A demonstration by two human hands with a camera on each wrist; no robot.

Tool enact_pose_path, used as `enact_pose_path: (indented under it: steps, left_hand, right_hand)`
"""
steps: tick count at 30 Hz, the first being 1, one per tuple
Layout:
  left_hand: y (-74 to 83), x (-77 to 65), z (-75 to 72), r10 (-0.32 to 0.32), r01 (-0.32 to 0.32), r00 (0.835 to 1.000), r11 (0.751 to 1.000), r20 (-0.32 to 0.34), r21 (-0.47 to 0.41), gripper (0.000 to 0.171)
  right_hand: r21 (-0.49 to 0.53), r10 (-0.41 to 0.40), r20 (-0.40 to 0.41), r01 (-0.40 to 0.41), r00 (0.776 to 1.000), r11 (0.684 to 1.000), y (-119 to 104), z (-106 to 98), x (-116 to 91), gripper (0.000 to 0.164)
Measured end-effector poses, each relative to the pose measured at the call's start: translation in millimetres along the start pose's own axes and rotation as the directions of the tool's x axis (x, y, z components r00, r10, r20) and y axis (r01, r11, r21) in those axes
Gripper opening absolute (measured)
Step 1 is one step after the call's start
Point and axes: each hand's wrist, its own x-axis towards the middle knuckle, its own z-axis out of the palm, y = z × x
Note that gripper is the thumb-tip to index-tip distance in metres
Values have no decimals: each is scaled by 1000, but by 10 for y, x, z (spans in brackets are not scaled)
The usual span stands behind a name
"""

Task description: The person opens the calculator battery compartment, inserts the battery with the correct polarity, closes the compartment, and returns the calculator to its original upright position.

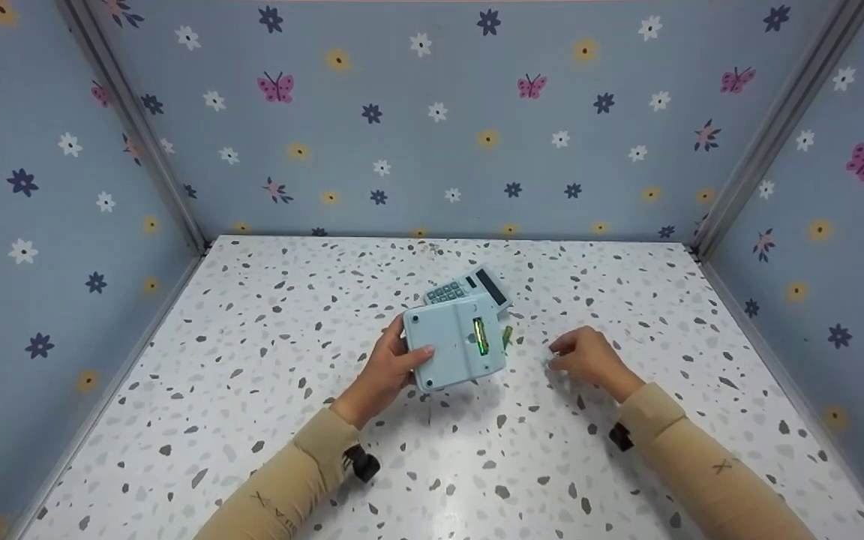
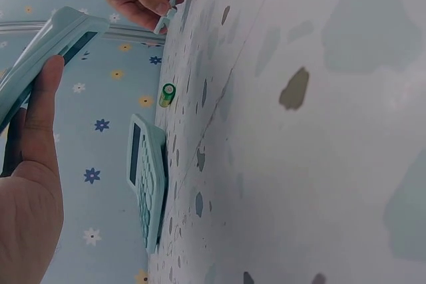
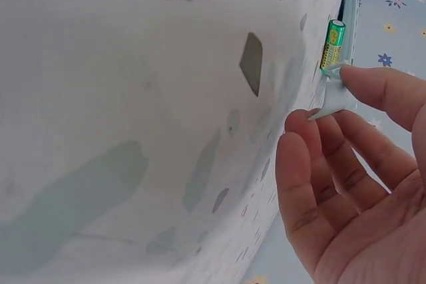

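My left hand point(image 1: 381, 369) grips a pale blue calculator point(image 1: 443, 345) with its back turned up, the thumb across the back. A green battery point(image 1: 481, 336) lies in the uncovered slot on that back. Between thumb and fingers, my right hand point(image 1: 589, 356) pinches a small pale blue battery cover point(image 3: 331, 98), held just above the table to the right of the calculator. Another pale blue calculator point(image 1: 445, 292) lies face up behind the held one, which partly hides it. Beside the held calculator, a loose green battery point(image 3: 333, 46) rests on the table.
The white speckled table point(image 1: 267, 337) is bounded by blue flowered panels point(image 1: 432, 135) at the back and both sides. Grey metal posts point(image 1: 139, 127) stand at the corners. A black device point(image 1: 361, 463) sits at my left wrist.
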Motion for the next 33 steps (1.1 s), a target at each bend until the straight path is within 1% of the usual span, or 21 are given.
enact_pose_path:
  steps: [7,14,17,23,33]
  left_hand:
    - [1,-9,7,10,-10,1000,1000,1,-12,76]
    - [-10,-7,7,16,-16,1000,1000,0,-1,75]
    - [-4,-4,14,10,-11,1000,1000,-8,-7,74]
    - [6,-2,28,5,-5,1000,1000,-17,-14,74]
    - [-4,-8,26,7,-8,1000,1000,-21,-15,73]
  right_hand:
    - [7,-44,-21,44,999,999,0,7,-7,40]
    - [32,-80,-29,81,996,996,-14,14,-14,39]
    - [52,-98,-50,101,994,994,-30,20,-19,37]
    - [100,-160,-107,171,981,980,-44,31,-39,36]
    - [149,-169,-123,186,978,971,-114,42,-90,35]
